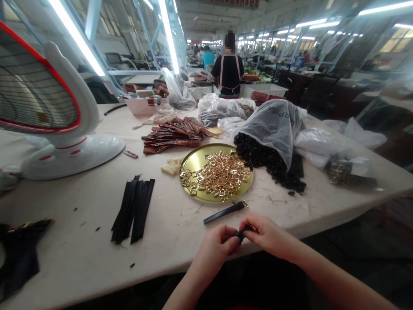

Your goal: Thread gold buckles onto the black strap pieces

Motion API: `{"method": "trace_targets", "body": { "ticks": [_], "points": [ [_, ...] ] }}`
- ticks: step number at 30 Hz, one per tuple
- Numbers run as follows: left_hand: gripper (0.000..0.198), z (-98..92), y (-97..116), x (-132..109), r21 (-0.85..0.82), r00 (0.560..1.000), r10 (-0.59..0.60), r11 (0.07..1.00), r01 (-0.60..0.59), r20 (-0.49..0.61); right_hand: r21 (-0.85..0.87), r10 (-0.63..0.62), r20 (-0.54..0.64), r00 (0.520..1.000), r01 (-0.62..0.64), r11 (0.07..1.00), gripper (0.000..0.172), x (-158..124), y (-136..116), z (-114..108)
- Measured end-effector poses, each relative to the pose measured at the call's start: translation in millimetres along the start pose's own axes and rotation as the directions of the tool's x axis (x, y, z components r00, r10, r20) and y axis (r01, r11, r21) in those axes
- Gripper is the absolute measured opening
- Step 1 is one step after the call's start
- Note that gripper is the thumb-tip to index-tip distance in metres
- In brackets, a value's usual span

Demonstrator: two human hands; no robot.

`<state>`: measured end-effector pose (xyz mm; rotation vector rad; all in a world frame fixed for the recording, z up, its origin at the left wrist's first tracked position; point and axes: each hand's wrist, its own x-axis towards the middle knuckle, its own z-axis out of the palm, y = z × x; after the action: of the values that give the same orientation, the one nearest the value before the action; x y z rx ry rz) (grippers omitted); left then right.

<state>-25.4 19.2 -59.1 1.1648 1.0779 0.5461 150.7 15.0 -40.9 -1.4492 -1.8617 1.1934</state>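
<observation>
At the table's front edge, my left hand (221,242) pinches a short black strap (239,235), mostly covered by the fingers. My right hand (266,232) grips the same strap from the other side, and a bit of gold metal shows by its fingers. Just beyond my hands lies another black strap (222,214) with a gold buckle at its right end. Behind that, a round gold tray (195,156) bears a heap of gold buckles (222,176). Several flat black straps (132,211) lie together to the left.
Small black pieces (258,153) spill from a translucent bag (274,125). Brown-red strips (176,135) are piled behind the tray. A white fan (74,150) stands left, near a small red cutter (130,154). Clear plastic bags (322,144) lie right. A person (229,73) stands beyond the table.
</observation>
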Motion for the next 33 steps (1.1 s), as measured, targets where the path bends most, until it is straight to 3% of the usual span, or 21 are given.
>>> {"method": "trace_targets", "body": {
  "ticks": [2,6,8,12,15,20,27,33],
  "points": [
    [0.014,4.8,-0.2,-0.6,0.026,1.0,0.025,0.999,-0.025,0.009,0.033,0.034,0.019,0.999,-0.035,0.999,0.008,-4.3,-2.9,-1.1],
    [0.015,13.0,-5.6,-0.5,0.053,0.998,0.052,0.997,-0.053,0.018,0.338,0.205,0.011,0.979,-0.197,0.92,0.01,-11.8,5.4,11.9],
    [0.013,13.2,-10.4,-1.4,0.086,0.998,0.063,0.994,-0.064,0.009,0.383,0.233,-0.023,0.972,-0.207,0.9,0.016,-14.9,11.8,20.6],
    [0.014,4.1,-21.3,-6.4,0.145,0.999,0.028,0.989,-0.03,0.015,0.217,0.111,-0.074,0.991,-0.092,0.972,0.026,-20.3,17.5,25.6],
    [0.013,-3.3,-28.2,-8.8,0.236,1.0,0.021,0.972,-0.019,-0.003,0.112,0.067,-0.106,0.992,-0.055,0.992,0.019,-22.2,16.2,21.6],
    [0.011,-0.4,-28.7,-4.8,0.339,0.995,0.088,0.938,-0.067,-0.047,0.157,0.11,-0.107,0.988,-0.093,0.983,0.012,-18.5,20.0,20.8],
    [0.012,6.1,-15.2,3.8,0.373,0.995,0.094,0.923,-0.092,0.013,0.308,0.164,-0.027,0.986,-0.148,0.94,0.01,-13.9,32.7,17.1],
    [0.016,-5.9,-2.0,10.2,0.543,0.997,0.07,0.837,-0.072,0.024,0.163,0.1,-0.081,0.992,-0.086,0.983,0.013,-15.0,26.6,9.6]
  ]
}}
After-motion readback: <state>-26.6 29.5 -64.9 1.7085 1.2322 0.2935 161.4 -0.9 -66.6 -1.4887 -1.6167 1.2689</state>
